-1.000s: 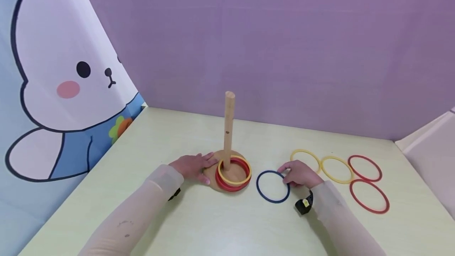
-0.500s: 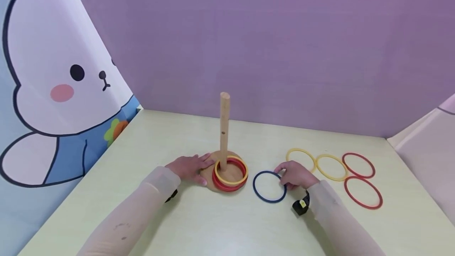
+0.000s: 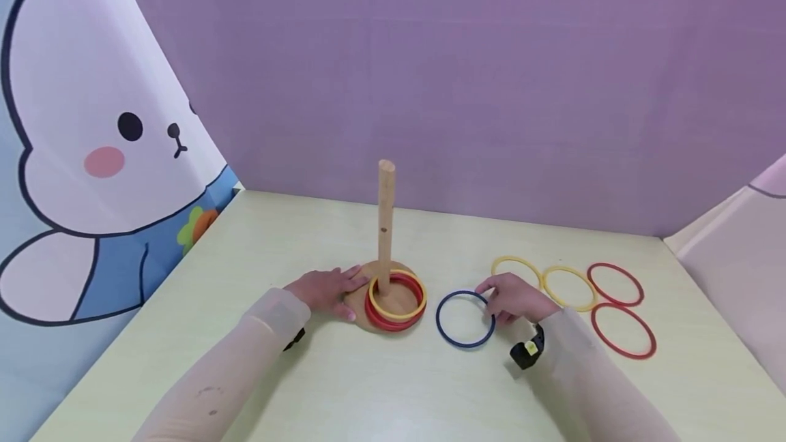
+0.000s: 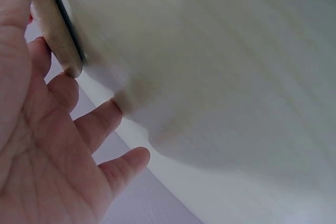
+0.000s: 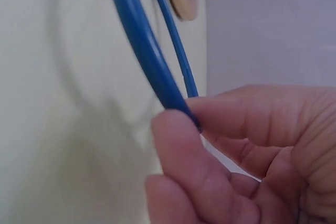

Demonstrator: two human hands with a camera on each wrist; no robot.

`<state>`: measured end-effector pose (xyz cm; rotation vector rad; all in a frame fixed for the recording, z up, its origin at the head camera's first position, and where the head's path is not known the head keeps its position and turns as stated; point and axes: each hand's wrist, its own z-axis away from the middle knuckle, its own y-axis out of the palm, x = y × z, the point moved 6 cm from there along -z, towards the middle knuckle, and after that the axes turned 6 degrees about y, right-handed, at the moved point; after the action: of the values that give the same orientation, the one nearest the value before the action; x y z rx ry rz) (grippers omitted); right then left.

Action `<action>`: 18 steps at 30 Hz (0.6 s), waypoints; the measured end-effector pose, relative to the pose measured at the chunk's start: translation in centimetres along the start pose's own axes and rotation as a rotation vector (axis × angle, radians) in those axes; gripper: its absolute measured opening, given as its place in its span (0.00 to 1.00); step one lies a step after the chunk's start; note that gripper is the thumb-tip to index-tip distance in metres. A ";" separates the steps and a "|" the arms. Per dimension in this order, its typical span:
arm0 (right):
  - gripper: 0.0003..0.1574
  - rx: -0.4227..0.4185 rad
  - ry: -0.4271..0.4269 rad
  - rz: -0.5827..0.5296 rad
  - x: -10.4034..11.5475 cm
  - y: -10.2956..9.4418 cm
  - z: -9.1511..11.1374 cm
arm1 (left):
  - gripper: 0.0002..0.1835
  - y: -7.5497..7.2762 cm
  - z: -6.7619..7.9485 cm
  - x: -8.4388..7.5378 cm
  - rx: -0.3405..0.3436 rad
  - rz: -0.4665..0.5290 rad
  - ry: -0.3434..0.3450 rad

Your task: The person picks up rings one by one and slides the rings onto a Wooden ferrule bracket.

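My right hand pinches the blue ring at its right side between thumb and fingertips. In the right wrist view the ring is raised, with its shadow falling on the table behind it. A round wooden base with an upright post stands to the left. Around the post lie stacked rings, a yellow ring uppermost and red rings beneath. My left hand rests at the base's left edge with fingers spread; the left wrist view shows fingertips against the wooden edge.
Beyond my right hand, two yellow rings and two red rings lie flat on the pale table. A purple cloth rises behind the table, and a cartoon-print cloth hangs at the left.
The blue ring's far side has risen slightly in my right hand's pinch. My left hand stays at the base. The head view has shifted slightly.
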<state>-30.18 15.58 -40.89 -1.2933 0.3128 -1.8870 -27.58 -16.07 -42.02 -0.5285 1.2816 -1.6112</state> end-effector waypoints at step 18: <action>0.26 0.047 -0.103 0.006 6.9 -4.7 2.2 | 0.45 0.1 -0.2 0.2 0.002 -0.006 -0.008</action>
<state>-31.58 14.07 -32.51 -1.3510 0.2178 -1.8049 -27.77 -16.13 -42.20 -0.5377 1.2738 -1.6134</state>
